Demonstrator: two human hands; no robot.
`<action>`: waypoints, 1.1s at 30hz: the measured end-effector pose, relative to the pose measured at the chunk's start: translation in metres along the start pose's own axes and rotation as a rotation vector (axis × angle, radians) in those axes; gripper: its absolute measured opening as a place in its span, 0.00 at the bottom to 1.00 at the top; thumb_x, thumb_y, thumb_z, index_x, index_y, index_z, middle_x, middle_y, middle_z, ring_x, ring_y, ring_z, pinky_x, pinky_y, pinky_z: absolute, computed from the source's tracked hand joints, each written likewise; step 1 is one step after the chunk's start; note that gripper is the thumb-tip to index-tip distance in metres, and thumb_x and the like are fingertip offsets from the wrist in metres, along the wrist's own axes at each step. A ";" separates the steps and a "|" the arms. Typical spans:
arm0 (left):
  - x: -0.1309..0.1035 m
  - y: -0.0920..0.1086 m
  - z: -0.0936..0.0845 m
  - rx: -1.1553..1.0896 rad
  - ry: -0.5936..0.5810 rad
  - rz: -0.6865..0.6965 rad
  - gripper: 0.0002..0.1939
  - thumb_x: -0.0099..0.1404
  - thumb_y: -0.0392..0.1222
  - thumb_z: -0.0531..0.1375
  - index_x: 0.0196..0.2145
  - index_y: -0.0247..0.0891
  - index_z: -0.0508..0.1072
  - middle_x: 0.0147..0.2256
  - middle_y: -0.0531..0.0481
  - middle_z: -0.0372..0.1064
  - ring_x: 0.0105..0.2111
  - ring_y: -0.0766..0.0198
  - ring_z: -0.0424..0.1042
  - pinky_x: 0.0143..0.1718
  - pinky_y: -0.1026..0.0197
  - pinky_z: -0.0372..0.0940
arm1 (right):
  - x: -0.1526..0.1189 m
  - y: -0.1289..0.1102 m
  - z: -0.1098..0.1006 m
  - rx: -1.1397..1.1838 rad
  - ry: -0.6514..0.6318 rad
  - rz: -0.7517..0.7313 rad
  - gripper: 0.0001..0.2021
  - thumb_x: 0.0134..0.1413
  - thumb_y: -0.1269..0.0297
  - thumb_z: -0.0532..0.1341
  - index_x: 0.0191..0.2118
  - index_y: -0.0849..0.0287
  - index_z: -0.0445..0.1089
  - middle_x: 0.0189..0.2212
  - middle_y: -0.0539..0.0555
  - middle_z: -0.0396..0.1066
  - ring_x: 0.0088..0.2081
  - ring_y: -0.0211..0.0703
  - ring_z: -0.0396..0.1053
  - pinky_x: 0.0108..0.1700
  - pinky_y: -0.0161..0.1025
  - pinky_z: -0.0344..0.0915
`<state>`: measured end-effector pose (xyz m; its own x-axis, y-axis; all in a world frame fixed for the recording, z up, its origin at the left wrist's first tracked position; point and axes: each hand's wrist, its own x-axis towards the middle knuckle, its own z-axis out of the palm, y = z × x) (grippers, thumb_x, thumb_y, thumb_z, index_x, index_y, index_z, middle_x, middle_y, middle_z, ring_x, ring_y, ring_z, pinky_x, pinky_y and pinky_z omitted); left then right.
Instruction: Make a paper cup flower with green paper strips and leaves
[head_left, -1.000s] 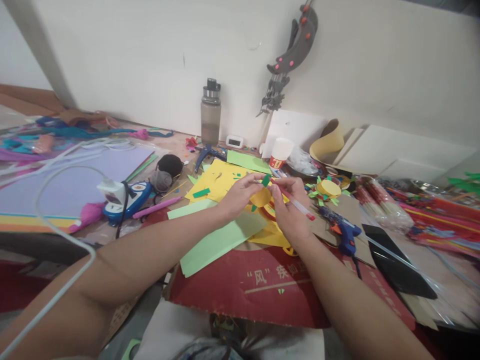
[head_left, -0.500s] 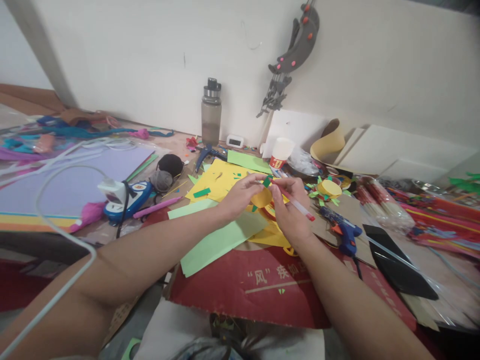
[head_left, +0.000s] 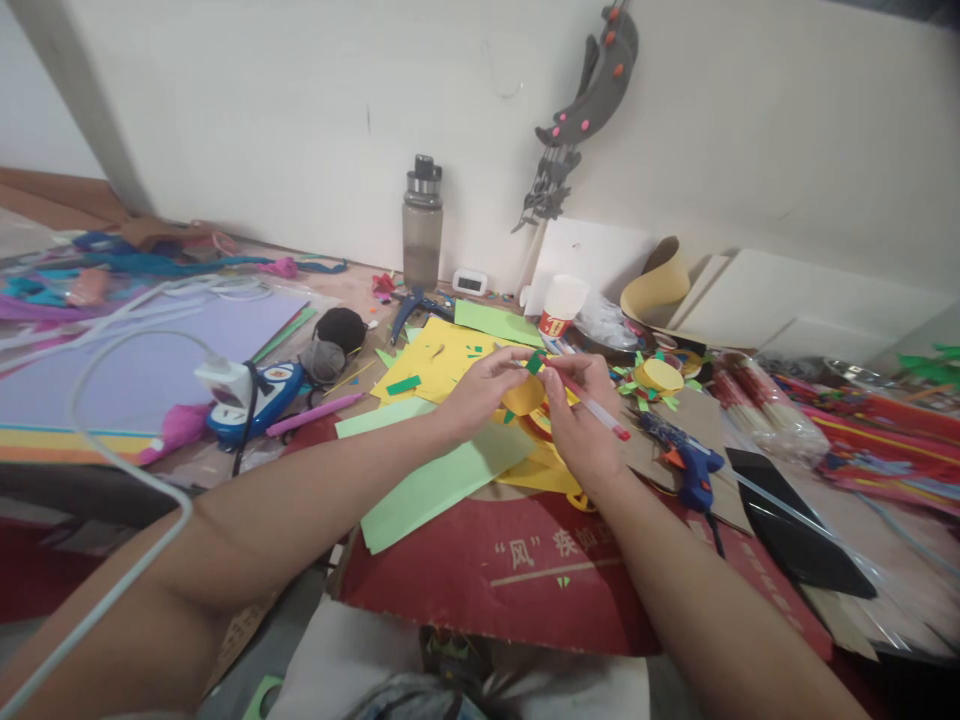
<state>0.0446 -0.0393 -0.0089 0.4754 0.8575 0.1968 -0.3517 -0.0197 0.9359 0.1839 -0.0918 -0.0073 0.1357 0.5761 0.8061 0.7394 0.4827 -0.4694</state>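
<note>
My left hand [head_left: 486, 392] pinches a small yellow paper piece [head_left: 523, 398] with green tabs on its edge. Close beside it, my right hand [head_left: 583, 415] has a red-and-clear pen [head_left: 600, 412] between thumb and fingers, its tip end near a green tab [head_left: 535, 362] at the top of the yellow piece. The fingers of both hands nearly meet. Beneath them lie yellow sheets [head_left: 429, 352] with green scraps, and light green sheets [head_left: 427, 490] on a red board [head_left: 480, 590].
A bottle [head_left: 422, 225] and small white clock [head_left: 470, 283] stand by the wall. Right are a paper cup [head_left: 561, 305], a yellow round piece with green tabs [head_left: 660, 376], a blue glue gun [head_left: 696, 478] and a black flat object [head_left: 795, 525]. Left is a power strip [head_left: 259, 405] with a white cable.
</note>
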 end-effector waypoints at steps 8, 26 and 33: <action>-0.001 0.002 0.001 -0.008 0.010 0.001 0.11 0.60 0.38 0.61 0.41 0.40 0.76 0.34 0.51 0.72 0.38 0.64 0.70 0.45 0.60 0.64 | 0.000 -0.001 -0.001 0.020 -0.009 0.038 0.07 0.63 0.58 0.58 0.41 0.55 0.66 0.36 0.54 0.73 0.38 0.45 0.73 0.42 0.44 0.70; -0.002 0.004 0.002 -0.040 0.009 -0.010 0.10 0.60 0.37 0.62 0.41 0.39 0.77 0.35 0.51 0.73 0.36 0.66 0.71 0.43 0.62 0.65 | -0.001 0.001 0.000 0.037 -0.016 0.058 0.07 0.64 0.58 0.57 0.41 0.55 0.66 0.37 0.54 0.73 0.38 0.45 0.74 0.41 0.45 0.71; -0.003 0.005 0.002 -0.047 0.009 -0.013 0.10 0.60 0.37 0.62 0.40 0.39 0.76 0.35 0.51 0.73 0.36 0.66 0.71 0.43 0.62 0.65 | -0.002 0.003 0.001 0.052 -0.015 0.070 0.08 0.64 0.57 0.57 0.41 0.55 0.66 0.37 0.54 0.73 0.38 0.46 0.74 0.41 0.46 0.71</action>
<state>0.0435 -0.0428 -0.0042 0.4730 0.8621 0.1820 -0.3833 0.0154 0.9235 0.1850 -0.0912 -0.0105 0.1756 0.6191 0.7654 0.6934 0.4742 -0.5426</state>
